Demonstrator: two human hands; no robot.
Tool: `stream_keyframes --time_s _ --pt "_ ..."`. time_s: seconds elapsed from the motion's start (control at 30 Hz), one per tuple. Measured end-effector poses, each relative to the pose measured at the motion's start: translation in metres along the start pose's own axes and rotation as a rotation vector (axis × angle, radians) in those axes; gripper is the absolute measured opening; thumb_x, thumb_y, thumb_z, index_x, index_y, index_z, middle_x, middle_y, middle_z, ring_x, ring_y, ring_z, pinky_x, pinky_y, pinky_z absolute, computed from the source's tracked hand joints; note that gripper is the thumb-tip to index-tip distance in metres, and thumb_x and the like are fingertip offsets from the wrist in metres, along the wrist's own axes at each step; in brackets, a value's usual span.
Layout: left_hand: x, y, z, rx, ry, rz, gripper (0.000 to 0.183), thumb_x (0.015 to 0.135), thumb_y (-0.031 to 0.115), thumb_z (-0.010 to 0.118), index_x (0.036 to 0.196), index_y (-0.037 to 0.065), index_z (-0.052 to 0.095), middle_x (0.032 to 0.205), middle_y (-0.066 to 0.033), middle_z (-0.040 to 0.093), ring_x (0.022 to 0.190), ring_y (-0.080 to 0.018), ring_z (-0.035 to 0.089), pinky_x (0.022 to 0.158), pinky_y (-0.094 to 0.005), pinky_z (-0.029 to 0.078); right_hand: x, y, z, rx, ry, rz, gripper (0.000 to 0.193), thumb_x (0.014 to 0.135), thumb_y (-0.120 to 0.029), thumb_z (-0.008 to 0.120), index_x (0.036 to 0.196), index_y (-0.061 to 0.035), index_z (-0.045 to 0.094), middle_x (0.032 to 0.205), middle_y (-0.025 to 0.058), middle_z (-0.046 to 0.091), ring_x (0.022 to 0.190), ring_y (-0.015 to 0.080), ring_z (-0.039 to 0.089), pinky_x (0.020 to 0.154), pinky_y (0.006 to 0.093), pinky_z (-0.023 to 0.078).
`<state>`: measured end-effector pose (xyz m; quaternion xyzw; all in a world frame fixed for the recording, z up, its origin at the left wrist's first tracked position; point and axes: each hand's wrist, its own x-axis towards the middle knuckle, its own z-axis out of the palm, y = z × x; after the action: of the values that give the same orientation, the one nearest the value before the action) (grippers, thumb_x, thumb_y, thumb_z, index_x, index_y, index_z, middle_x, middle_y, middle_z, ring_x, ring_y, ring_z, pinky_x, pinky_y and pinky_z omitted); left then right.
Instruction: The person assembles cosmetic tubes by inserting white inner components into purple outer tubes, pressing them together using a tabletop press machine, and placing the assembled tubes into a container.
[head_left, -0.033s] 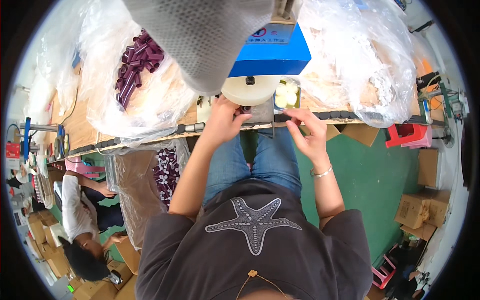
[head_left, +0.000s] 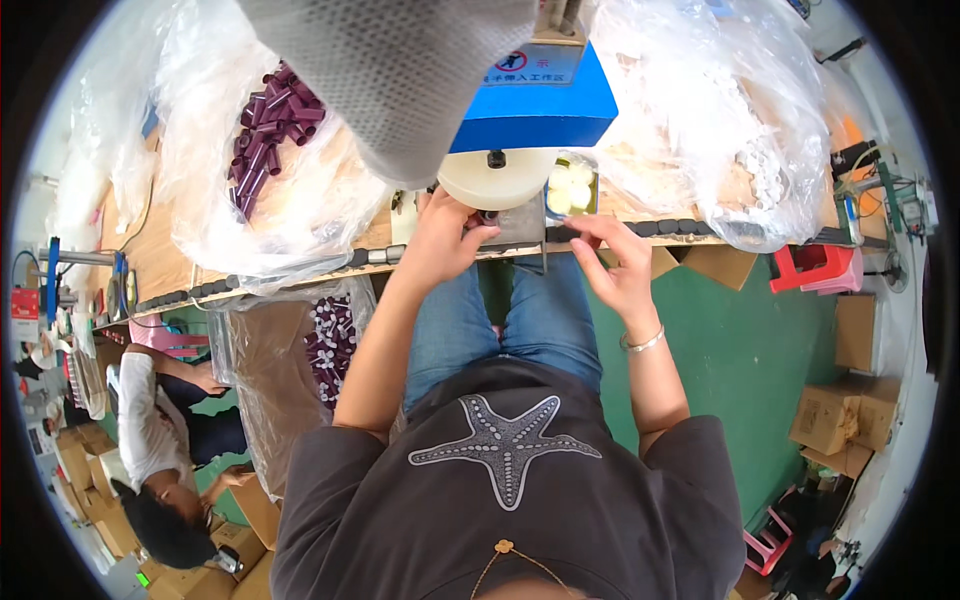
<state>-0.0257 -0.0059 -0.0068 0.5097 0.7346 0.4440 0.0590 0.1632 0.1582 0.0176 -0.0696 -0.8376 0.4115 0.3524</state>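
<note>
Left hand [head_left: 440, 240]: thumb and fingers closed on a dark tube [head_left: 487, 217], which sits just below the white disc [head_left: 498, 182] near the front edge of the counter [head_left: 160, 260]. Right hand [head_left: 625, 265]: fingers bent, near the tin [head_left: 573, 188] of pale pieces; cannot tell whether it grips anything. Purple tubes [head_left: 275, 125]: heaped on clear plastic [head_left: 320, 215], left side. Blue housing [head_left: 535, 115]: above the disc

1 starfish [head_left: 506, 450] marks the dark T-shirt [head_left: 400, 520], worn with blue jeans [head_left: 450, 335] and 1 bracelet [head_left: 645, 344].
</note>
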Motion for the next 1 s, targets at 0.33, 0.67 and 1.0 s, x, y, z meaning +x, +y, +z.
stream_keyframes --time_s 0.33,0.67,1.0 --pt "0.001 0.006 -0.007 0.142 -0.071 0.069 0.026 0.075 0.014 0.075 0.100 0.011 0.067 0.081 -0.0008 0.064 0.082 -0.0186 0.056 0.088 -0.0372 0.028 0.000 0.007 -0.007 -0.028 -0.059 0.059 0.019 0.082 0.000 0.067 0.101 -0.0017 0.070 0.094 0.0074 0.071 0.072 0.0122 0.062 0.065 0.0240 0.049" --pt "-0.005 0.004 0.013 0.148 -0.016 -0.092 0.020 0.074 0.020 0.075 0.088 0.009 0.066 0.072 -0.0012 0.058 0.088 -0.0266 0.050 0.083 -0.0439 0.028 -0.005 0.020 -0.035 -0.114 0.015 0.041 0.014 0.083 -0.002 0.069 0.097 -0.0017 0.069 0.083 0.0093 0.068 0.065 0.0142 0.060 0.058 0.0252 0.049" --pt "-0.016 0.014 0.031 0.096 0.364 0.040 0.042 0.067 0.013 0.081 0.105 0.005 0.064 0.091 -0.0050 0.063 0.099 -0.0325 0.050 0.089 -0.0431 0.033 0.025 0.199 -0.272 -0.540 0.736 0.258 0.010 0.084 -0.007 0.068 0.092 -0.0013 0.069 0.080 0.0094 0.070 0.070 0.0138 0.066 0.064 0.0278 0.052"
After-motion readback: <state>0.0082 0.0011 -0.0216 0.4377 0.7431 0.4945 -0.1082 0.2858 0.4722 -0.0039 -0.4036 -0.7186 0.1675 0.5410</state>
